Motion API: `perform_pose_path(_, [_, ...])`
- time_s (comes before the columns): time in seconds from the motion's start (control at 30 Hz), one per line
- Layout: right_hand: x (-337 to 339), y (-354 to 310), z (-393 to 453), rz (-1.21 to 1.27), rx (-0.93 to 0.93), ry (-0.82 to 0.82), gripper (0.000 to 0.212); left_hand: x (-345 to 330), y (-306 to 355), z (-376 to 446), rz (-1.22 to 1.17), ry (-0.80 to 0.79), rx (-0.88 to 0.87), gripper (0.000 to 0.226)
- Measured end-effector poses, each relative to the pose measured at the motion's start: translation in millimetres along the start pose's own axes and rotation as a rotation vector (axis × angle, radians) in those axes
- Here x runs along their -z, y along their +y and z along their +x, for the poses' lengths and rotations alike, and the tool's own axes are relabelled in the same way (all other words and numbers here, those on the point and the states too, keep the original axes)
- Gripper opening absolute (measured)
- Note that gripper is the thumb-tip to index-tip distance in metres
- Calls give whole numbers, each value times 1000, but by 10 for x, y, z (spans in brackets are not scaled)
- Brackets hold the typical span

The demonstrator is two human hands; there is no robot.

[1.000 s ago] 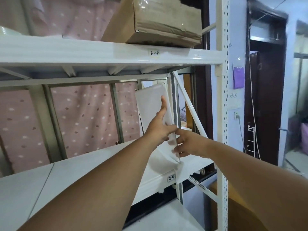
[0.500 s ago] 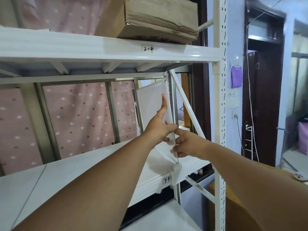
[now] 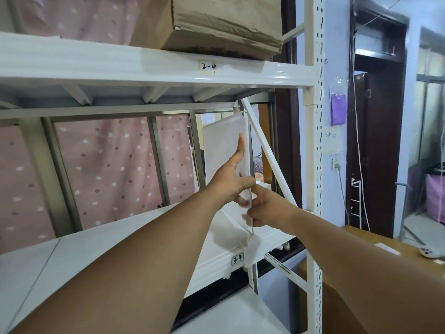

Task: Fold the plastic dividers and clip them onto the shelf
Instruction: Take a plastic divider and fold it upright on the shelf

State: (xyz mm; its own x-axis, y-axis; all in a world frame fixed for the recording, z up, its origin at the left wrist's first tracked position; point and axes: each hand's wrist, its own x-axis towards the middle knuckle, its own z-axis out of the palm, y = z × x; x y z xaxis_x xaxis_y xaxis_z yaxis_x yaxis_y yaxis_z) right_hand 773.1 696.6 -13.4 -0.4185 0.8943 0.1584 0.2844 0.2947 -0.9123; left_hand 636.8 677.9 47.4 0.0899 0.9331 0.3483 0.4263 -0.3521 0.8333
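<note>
Translucent matt plastic divider (image 3: 224,150); below it a glossy white painted-metal shelf (image 3: 134,239); above, a creased brown cardboard box (image 3: 216,22).

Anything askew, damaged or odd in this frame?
The crumpled brown cardboard box on the top white metal shelf looks dented and sagging. The translucent white plastic divider, held by the left hand and right hand, stands roughly upright.

One head-worn view — looking forward, close (arm's reach) — faces the shelf (image 3: 154,239).

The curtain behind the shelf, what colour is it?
Pink curtain with white and darker spots, head view.
</note>
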Motion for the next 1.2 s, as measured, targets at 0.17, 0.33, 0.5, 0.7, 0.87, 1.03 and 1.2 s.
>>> perform_pose_path(0.17, [-12,-11,-3,-5,-7,11,85,-1,-10,-1,-9,0,-7,120])
perform_pose_path(0.33, [-32,-25,6,-9,0,5,85,12,-22,-3,-9,10,-2,119])
perform_pose_path(0.5, [-35,-7,17,-41,1,13,84,11,-16,-21,10,18,14,120])
perform_pose_path(0.7, [-55,44,33,-23,15,24,83,-35,-13,-31,110,50,14,122])
perform_pose_path(0.87, [-68,118,69,-36,43,31,83,-48,-13,-59,108,53,6,120])
perform_pose_path(1.03, [-121,197,116,-92,75,45,86,-26,-59,-122,95,57,2,118])
perform_pose_path(1.2, [-99,228,131,-124,115,12,77,-16,-59,-139,111,47,31,121])
